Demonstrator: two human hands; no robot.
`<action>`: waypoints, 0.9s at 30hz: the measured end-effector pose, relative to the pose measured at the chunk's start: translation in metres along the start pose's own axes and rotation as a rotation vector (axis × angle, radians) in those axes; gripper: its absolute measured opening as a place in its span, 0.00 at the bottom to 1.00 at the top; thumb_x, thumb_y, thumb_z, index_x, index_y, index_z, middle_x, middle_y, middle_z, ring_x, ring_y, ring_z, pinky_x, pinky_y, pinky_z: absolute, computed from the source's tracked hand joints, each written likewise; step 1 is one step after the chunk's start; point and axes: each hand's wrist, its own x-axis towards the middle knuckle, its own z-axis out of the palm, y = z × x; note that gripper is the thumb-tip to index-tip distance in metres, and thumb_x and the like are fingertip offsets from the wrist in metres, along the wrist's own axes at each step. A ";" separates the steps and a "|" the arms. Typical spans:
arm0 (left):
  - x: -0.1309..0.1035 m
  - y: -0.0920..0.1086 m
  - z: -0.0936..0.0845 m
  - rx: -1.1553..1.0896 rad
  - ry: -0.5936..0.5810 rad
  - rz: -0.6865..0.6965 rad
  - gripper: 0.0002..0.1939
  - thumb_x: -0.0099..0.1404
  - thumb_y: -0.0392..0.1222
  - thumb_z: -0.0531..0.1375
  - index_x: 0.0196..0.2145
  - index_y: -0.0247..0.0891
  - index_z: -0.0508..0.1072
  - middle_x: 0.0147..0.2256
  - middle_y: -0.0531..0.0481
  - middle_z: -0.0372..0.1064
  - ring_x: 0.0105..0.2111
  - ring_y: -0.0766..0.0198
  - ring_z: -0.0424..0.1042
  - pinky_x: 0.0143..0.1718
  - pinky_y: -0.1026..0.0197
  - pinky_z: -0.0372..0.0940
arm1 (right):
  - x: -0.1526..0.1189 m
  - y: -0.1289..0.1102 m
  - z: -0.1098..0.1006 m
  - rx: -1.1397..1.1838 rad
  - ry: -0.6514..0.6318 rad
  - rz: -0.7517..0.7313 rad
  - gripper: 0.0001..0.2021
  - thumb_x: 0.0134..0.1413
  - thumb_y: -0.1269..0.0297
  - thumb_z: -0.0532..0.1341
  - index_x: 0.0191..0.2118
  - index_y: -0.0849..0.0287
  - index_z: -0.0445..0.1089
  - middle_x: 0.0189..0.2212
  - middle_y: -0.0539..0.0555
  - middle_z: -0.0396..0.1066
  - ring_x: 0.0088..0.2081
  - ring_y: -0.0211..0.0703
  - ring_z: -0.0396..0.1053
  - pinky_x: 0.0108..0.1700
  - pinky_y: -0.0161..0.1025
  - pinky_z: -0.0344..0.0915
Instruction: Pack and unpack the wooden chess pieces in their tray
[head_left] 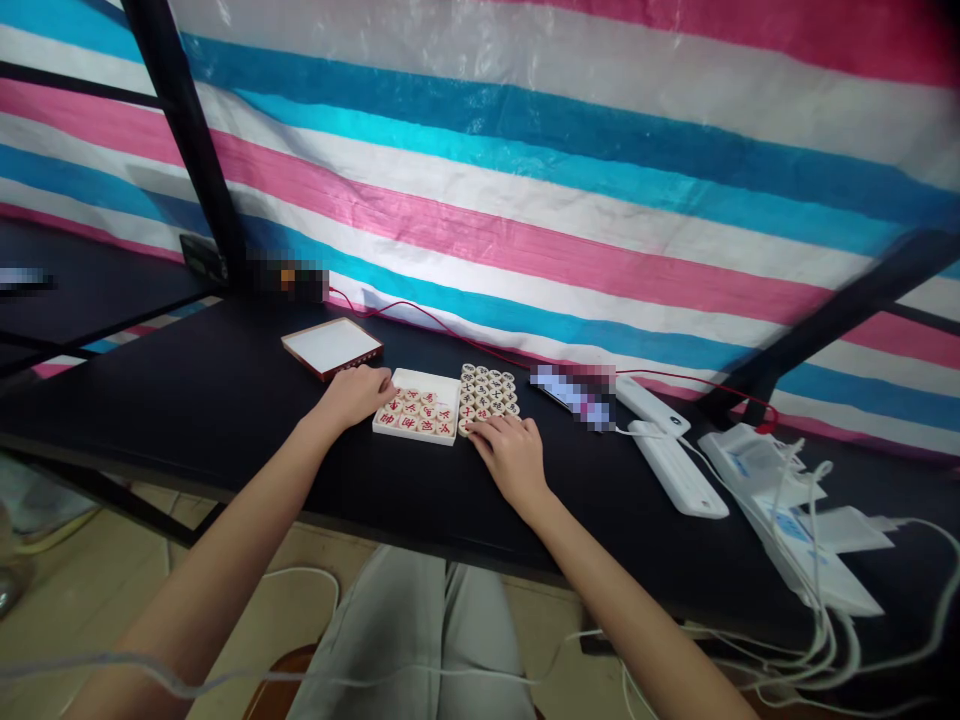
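Note:
A white box (415, 436) holds several round pieces with red characters, filling its near part; its far part shows bare white. My left hand (355, 396) is at the box's left edge, fingertips by the pieces, fingers bent together; what they hold, if anything, is hidden. Right of the box, round pieces (487, 385) with dark and red characters stand in close rows on the black table. My right hand (514, 450) rests at the near edge of these rows, its fingers over the nearest pieces, curled together around something I cannot make out.
A box lid (332, 346) lies at the left. To the right are a phone (574, 396), white devices (679, 470) and white packets (795, 520) with tangled cables. A thin red cable runs along the back, before a striped sheet (525, 150). Black posts (191, 140) flank the table (360, 500).

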 end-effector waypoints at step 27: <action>-0.002 0.000 -0.004 0.029 0.003 -0.032 0.22 0.65 0.48 0.42 0.33 0.37 0.72 0.34 0.43 0.72 0.37 0.55 0.70 0.36 0.60 0.59 | 0.076 -0.022 -0.025 -0.028 -0.368 -0.144 0.08 0.53 0.63 0.58 0.36 0.52 0.74 0.35 0.53 0.72 0.39 0.45 0.64 0.41 0.40 0.49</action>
